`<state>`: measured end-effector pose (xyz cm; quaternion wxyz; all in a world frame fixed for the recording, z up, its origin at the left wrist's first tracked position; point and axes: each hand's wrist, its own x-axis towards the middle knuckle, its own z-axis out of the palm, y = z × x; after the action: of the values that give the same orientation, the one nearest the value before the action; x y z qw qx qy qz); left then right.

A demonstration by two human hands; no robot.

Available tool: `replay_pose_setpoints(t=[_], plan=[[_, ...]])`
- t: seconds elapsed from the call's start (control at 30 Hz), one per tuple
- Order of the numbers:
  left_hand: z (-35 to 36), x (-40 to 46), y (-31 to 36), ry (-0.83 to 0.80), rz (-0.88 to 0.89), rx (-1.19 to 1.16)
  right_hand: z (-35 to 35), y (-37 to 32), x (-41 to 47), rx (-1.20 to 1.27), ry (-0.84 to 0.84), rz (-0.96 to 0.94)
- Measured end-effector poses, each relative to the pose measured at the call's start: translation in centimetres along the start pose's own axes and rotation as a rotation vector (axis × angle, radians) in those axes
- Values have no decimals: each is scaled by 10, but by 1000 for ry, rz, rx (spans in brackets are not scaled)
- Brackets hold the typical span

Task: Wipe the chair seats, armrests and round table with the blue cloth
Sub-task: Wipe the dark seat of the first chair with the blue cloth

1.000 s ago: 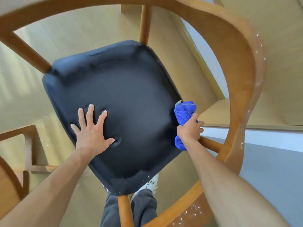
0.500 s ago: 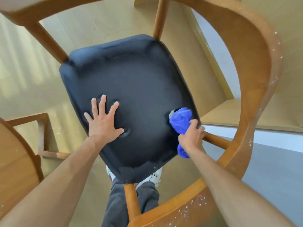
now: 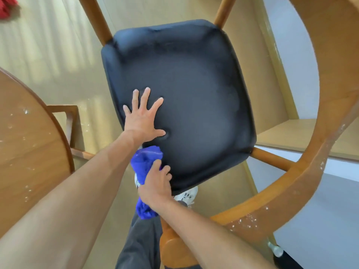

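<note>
Our left hand (image 3: 142, 118) lies flat on the black chair seat (image 3: 186, 90), fingers spread and straight, palm near the seat's left edge, thumb denting the cushion. It grips nothing, it only presses.

Our right hand (image 3: 157, 185) has its fingers curled round the blue cloth (image 3: 144, 162). The cloth is bunched; its upper wad touches the seat at the near-left corner, right below the left wrist, and a tail hangs out under the right palm. The right forearm crosses in from the lower right, under the left forearm.

The seat sits inside the curved wooden armrest (image 3: 303, 175), which sweeps round the right side and near edge of the chair. White specks dot the armrest's near stretch, thickest by the lower right.

The round table (image 3: 29, 144) shows at the left edge of the view, just beside the chair, and it carries white specks too. Another wooden chair frame (image 3: 71, 121) stands between the table and the seat.

Below the seat's near edge we see a white shoe (image 3: 186, 195) and grey trousers (image 3: 139, 239). There is something red (image 3: 6, 6) on the floor at top left, too blurred to identify, maybe fabric.
</note>
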<state>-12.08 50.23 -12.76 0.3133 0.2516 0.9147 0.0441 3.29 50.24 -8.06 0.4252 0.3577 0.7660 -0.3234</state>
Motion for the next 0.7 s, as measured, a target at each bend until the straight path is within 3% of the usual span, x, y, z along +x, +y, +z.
replay_pose_setpoints(t=[0.1, 0.2, 0.3, 0.37, 0.53, 0.7], plan=[[2, 2, 1, 3, 0, -1, 13, -12, -15, -510, -164, -443], [6, 3, -2, 18, 9, -7, 8, -1, -13, -1031, -56, -908], [8, 2, -3, 21, 14, -9, -7, 19, -1, -1288, -12, -1158], [10, 3, -4, 33, 21, -12, -14, 34, 6, -1392, -26, -1224], [11, 3, -6, 44, 23, -21, -77, 63, 23, -1393, 35, -1213], [12, 3, -4, 43, 11, 5, -149, 87, 40, -1414, 173, -977]])
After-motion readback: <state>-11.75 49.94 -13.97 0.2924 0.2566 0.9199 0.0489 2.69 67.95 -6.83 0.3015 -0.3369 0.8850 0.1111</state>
